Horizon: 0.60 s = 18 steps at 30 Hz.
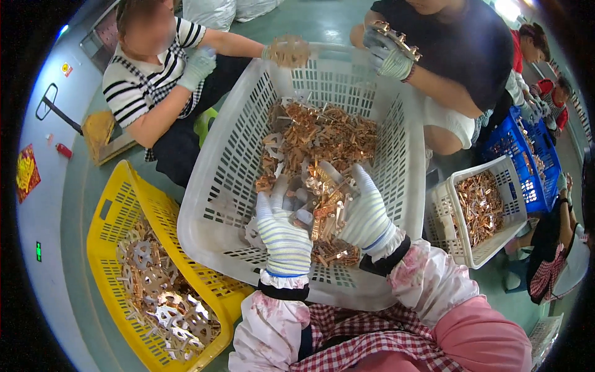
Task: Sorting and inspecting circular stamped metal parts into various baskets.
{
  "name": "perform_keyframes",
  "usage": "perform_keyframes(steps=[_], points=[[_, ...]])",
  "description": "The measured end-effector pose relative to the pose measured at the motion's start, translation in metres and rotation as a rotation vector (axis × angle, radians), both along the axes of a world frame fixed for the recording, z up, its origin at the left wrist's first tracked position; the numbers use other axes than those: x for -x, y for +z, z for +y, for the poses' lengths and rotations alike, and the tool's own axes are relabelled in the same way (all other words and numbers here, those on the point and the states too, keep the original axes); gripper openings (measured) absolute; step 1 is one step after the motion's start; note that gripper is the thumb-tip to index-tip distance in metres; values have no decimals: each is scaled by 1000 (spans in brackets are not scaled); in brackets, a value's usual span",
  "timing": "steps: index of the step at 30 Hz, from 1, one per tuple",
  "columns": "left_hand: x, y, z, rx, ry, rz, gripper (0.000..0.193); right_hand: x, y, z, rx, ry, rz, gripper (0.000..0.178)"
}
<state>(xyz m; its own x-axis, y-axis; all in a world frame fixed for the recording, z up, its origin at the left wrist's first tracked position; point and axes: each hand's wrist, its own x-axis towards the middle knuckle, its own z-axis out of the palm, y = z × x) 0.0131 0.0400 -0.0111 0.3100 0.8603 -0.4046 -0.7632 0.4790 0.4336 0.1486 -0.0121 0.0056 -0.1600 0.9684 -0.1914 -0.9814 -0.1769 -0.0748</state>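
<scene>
Head view: small copper-coloured metal pieces (325, 211) are flanked, frame centre, by striped-gloved left hand (285, 240) and right hand (370, 223), both half open, firm grip not discernible, inside large white plastic basket (201, 229).

Big white basket (199, 214) before me, coppery metal pieces (334, 133) heaped across its bottom, pale green floor (310, 25) around the basket, white sacks (207, 11) resting beyond it, yellow cart (99, 133) standing to its left.

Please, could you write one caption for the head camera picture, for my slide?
Gloved fingers among copper-coloured metal pieces in a white basket, beside a yellow basket of flat metal parts.
</scene>
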Motion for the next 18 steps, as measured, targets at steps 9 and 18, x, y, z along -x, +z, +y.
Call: perform_keyframes(steps=[9,18], points=[[10,7,0,14,-64,-70,52,1,-6,0,-58,-4,-32,51],[12,10,-1,-45,-79,-40,53,5,5,-2,10,-4,-131,47]])
